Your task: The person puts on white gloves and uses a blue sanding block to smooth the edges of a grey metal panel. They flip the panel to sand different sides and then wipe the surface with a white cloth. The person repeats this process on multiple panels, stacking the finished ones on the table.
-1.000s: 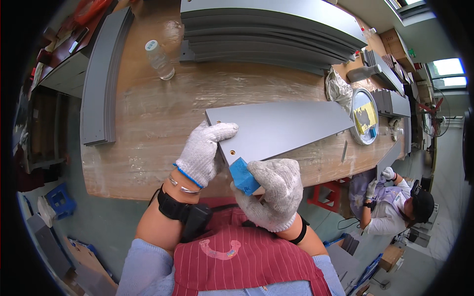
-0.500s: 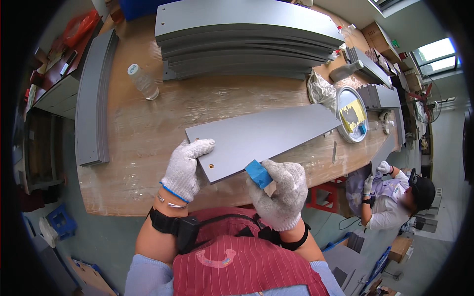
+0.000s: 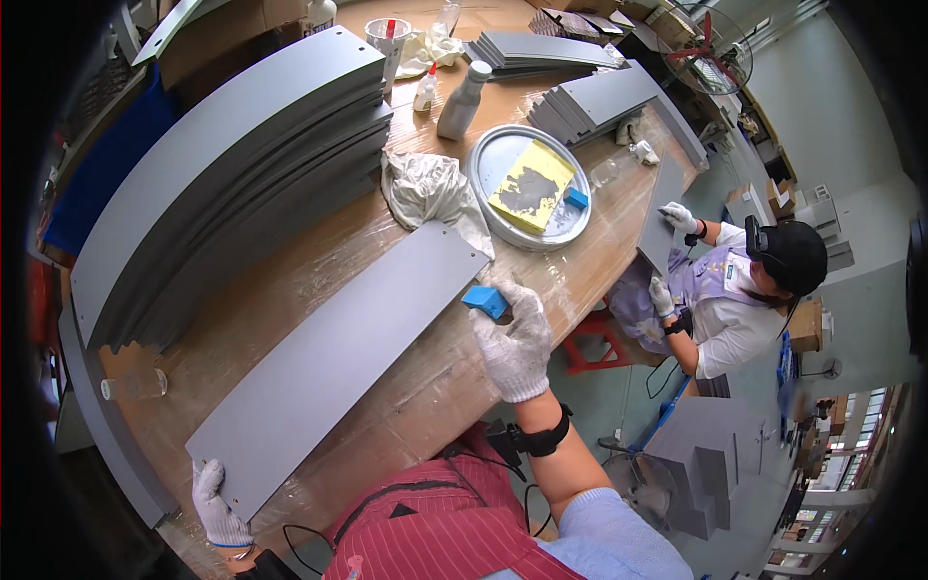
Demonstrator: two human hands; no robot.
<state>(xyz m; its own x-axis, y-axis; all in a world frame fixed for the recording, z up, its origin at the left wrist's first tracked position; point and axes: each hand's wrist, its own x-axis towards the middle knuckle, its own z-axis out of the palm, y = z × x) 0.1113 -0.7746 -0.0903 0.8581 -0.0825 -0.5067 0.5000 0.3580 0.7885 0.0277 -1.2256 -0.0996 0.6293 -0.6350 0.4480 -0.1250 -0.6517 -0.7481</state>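
A long flat grey panel [image 3: 338,358] lies slantwise on the table in front of me, with small holes near its ends. My left hand [image 3: 220,505], in a white knit glove, grips the panel's near-left end, thumb on top and the other fingers mostly hidden. In my gloved right hand [image 3: 517,343] is a small blue block [image 3: 485,302], pinched between thumb and fingers just off the panel's far-right end. Beyond that end stands a round grey lid or tub [image 3: 478,184] bearing a yellow sheet [image 3: 522,208] with a grey smear and another blue block [image 3: 576,198].
A tall stack of grey panels [image 3: 242,145] fills the left of the table [image 3: 425,387]. A crumpled white cloth [image 3: 430,188], a grey bottle [image 3: 462,101] and a small glue bottle [image 3: 425,89] stand behind. At right a co-worker [image 3: 725,290] handles another panel.
My view has swung to the right. My right hand with the blue block has moved from the panel's near edge to its far-right end. The left hand still holds the opposite end.
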